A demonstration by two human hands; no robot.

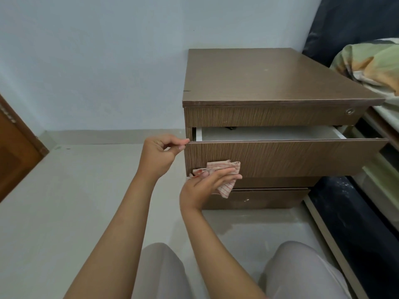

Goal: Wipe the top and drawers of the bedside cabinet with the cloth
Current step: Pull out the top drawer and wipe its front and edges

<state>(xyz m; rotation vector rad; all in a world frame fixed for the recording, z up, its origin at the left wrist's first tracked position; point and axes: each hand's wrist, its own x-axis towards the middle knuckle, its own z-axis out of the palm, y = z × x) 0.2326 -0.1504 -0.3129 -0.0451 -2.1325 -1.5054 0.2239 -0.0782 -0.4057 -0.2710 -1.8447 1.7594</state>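
Note:
A brown bedside cabinet stands against the wall beside the bed. Its middle drawer is pulled partly out and shows a white inside. My left hand pinches the top left corner of that drawer's front. My right hand presses a white cloth with red stripes flat against the lower left of the drawer front. The top drawer, with a round lock at its right end, is closed. Below, the bottom drawer is closed too.
A bed with a patterned pillow and dark headboard lies right of the cabinet. A wooden door is at the far left. Pale floor tiles spread in front. My knees are at the bottom.

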